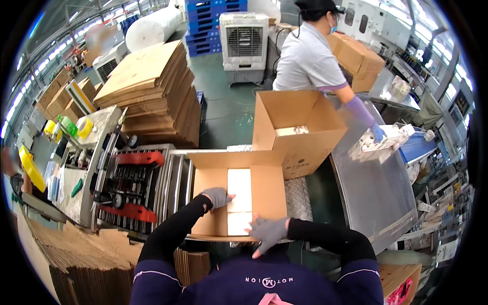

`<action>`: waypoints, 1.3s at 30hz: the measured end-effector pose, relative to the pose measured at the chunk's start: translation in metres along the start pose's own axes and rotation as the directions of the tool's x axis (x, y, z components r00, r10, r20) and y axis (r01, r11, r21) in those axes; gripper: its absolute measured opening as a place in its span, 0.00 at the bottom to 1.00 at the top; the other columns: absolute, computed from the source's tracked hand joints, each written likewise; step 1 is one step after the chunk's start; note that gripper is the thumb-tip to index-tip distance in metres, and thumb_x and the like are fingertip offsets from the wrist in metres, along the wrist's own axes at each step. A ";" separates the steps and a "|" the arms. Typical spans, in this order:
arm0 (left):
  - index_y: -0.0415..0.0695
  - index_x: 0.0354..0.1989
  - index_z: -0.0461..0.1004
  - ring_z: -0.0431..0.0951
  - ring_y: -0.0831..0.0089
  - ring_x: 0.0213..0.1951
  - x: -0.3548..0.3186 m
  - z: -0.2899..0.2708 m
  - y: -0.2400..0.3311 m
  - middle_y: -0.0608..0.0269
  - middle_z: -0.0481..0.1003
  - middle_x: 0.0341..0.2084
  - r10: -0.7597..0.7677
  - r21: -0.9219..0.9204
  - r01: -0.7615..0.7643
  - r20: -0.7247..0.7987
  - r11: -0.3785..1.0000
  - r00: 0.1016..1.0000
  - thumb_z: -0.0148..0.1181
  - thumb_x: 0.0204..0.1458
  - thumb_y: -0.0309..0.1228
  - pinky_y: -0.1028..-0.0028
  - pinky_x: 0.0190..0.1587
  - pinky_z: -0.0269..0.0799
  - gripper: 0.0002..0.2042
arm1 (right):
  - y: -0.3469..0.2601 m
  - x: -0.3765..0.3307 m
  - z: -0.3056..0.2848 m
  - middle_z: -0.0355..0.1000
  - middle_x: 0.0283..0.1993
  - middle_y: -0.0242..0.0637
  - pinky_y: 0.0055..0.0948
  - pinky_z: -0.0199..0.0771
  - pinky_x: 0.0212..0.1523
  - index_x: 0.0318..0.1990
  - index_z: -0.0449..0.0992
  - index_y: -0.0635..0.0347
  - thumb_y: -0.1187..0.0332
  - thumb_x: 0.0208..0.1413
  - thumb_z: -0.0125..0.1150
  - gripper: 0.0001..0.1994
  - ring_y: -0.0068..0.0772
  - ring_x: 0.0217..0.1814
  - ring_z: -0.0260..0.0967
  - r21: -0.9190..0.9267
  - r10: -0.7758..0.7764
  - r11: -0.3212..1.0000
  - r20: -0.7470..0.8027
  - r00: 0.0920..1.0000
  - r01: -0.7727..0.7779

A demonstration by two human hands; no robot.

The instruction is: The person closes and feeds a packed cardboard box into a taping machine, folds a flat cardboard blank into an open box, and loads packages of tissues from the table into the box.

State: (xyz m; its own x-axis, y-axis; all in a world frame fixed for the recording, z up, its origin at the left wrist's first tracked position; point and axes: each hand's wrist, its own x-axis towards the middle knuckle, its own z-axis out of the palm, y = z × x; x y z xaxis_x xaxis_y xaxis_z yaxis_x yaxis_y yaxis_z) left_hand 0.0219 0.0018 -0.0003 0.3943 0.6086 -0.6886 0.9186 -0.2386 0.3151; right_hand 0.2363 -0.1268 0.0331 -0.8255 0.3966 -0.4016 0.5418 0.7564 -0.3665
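A cardboard box [269,195] is in front of me, its two side flaps folded inward. White packs [239,190] show in the gap between the flaps, and the far flap [234,160] stands up. My left hand [218,197], in a grey glove with bare fingertips, presses on the left flap, a finger reaching over the gap. My right hand [268,231], gloved the same way, lies spread over the near end of the right flap and the box's near edge. Neither hand holds anything that I can see.
A taller open carton [300,147] stands just beyond, right. Left is a roller conveyor with a red-armed box sealer [134,159]; behind it, stacked flat cardboard [147,86]. At right, a co-worker [310,61] reaches over a metal table [376,188] to white packs.
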 end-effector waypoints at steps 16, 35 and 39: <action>0.46 0.46 0.76 0.65 0.47 0.52 -0.019 0.016 -0.021 0.47 0.71 0.51 -0.200 -0.047 0.269 -0.790 0.962 0.579 0.46 0.53 0.45 0.51 0.56 0.54 0.21 | 0.115 0.036 0.107 0.65 0.57 0.48 0.34 0.62 0.58 0.60 0.61 0.67 0.56 0.63 0.43 0.25 0.39 0.58 0.62 0.745 0.728 0.658 -0.667 -0.158 -0.108; 0.38 0.63 0.59 0.51 0.56 0.68 0.004 0.013 -0.122 0.46 0.55 0.65 -0.077 -0.002 0.146 -0.854 0.989 0.515 0.47 0.54 0.53 0.56 0.67 0.40 0.35 | 0.021 0.184 0.091 0.49 0.67 0.58 0.39 0.58 0.63 0.69 0.37 0.67 0.58 0.67 0.40 0.33 0.48 0.64 0.57 0.927 0.970 -0.005 -0.086 0.227 0.376; 0.36 0.65 0.56 0.50 0.58 0.69 -0.004 -0.005 -0.204 0.48 0.55 0.66 -0.204 -0.049 0.329 -0.866 0.943 0.457 0.44 0.55 0.53 0.58 0.69 0.38 0.36 | 0.024 0.290 0.034 0.49 0.68 0.61 0.35 0.52 0.67 0.68 0.38 0.71 0.60 0.65 0.42 0.33 0.50 0.69 0.51 0.940 0.944 0.228 -0.277 0.179 0.253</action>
State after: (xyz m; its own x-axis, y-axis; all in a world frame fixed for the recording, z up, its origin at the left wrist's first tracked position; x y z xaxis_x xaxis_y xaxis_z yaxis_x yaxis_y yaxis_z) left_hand -0.1668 0.0517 -0.0584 -0.0315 0.9819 0.1866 0.9946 0.0124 0.1029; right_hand 0.0158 -0.0114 -0.1210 0.3196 0.9292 -0.1855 0.0637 -0.2163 -0.9742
